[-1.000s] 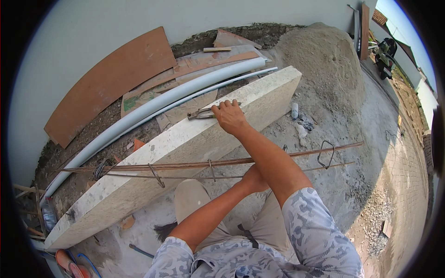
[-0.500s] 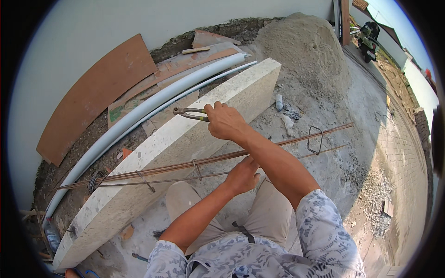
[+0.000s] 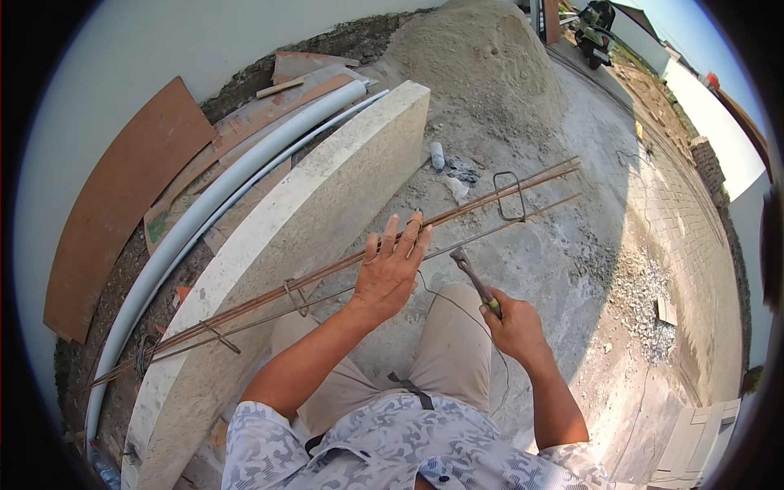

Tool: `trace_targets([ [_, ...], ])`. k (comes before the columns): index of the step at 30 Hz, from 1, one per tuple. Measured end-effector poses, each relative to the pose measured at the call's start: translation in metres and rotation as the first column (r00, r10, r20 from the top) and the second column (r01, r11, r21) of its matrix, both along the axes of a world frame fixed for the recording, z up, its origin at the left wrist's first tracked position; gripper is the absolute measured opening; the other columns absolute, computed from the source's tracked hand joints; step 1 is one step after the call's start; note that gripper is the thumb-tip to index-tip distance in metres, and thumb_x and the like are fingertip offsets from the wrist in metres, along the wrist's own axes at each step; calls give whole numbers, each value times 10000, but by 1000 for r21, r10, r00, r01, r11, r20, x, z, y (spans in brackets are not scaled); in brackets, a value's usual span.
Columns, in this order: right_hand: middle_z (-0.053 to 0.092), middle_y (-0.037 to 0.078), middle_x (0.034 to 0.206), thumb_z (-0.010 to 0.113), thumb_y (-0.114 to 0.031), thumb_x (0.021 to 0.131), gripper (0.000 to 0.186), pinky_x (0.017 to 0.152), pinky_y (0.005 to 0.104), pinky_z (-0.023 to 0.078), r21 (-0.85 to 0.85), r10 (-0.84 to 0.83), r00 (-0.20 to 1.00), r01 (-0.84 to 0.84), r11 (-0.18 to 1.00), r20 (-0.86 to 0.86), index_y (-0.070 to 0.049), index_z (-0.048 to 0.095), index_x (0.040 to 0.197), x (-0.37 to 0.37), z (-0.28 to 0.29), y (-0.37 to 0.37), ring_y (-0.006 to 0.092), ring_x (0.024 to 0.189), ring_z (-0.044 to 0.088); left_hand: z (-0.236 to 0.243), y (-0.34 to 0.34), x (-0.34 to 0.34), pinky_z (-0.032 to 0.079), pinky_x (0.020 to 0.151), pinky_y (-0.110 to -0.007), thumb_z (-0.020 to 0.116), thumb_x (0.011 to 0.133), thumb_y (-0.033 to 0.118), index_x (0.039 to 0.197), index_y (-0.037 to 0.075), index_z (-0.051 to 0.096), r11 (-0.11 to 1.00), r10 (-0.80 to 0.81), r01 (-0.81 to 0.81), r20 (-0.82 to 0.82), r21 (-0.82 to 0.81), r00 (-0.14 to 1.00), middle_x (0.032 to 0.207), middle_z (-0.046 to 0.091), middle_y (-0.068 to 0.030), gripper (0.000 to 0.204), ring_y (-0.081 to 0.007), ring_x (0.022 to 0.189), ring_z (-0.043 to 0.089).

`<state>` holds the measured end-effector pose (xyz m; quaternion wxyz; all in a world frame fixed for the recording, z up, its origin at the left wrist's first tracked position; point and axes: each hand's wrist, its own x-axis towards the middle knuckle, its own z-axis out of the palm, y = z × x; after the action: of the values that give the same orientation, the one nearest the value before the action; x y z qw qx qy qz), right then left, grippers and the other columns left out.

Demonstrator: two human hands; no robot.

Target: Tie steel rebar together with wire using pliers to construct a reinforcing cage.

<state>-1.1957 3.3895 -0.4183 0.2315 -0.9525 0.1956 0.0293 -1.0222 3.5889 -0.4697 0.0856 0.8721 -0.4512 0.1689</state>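
Where the left hand (image 3: 388,279) lies spread, rods (image 3: 335,267) vanish beneath; the right hand (image 3: 518,329) clutches half-hidden pincers (image 3: 475,276).

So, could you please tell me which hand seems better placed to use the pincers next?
Probably the right hand: it grips the pincers, their head toward the steel bars, while the left hand lies spread over those bars.

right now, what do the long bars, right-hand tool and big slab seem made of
Long bars: probably steel, judging by their dull, rust-brown surface. Tool: likely dull grey metal; its yellow-green grip marking may be plastic. Slab: perhaps concrete or stone, matte, pale and speckled.
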Motion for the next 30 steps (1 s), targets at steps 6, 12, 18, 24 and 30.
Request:
trace_targets([
  [6,706,216,975,644,-216,964,491,764,506,569,-120,40,999,-42,992,-21,-215,572,1450,2,0,16,422,849,709,4,-12,22,381,1126,-528,927,669,386,1556,86,419,998,16,-9,-111,65,994,1650,337,-129,1065,-380,1511,327],
  [12,613,258,1160,635,-152,929,616,778,514,577,-243,90,993,-69,968,76,-189,473,1523,0,-1,20,450,932,682,-6,-12,24,399,1120,-506,910,643,307,1489,3,457,999,37,-36,-145,4,989,1574,389,-203,1007,-380,1443,414],
  [18,578,241,1134,601,-116,916,630,772,512,570,-351,138,988,-103,931,75,-183,470,1529,8,2,23,436,922,666,1,-6,18,421,1100,-558,836,669,190,1462,-9,468,995,92,-96,-203,-11,975,1549,396,-235,897,-364,1406,461],
  [24,618,255,1105,591,-148,948,579,812,525,554,-222,58,998,-47,974,41,-172,485,1516,14,3,22,449,914,678,-6,-4,17,472,1059,-480,878,638,225,1466,-25,444,994,94,-106,-227,-41,969,1531,394,-272,968,-411,1344,511],
  [30,719,259,1074,605,-210,977,495,875,547,532,113,12,999,-6,994,-49,-137,543,1462,18,-9,21,459,989,688,-17,-3,16,501,1041,-451,881,637,194,1456,-49,448,989,65,-89,-198,-116,978,1517,395,-304,957,-434,1246,581],
])
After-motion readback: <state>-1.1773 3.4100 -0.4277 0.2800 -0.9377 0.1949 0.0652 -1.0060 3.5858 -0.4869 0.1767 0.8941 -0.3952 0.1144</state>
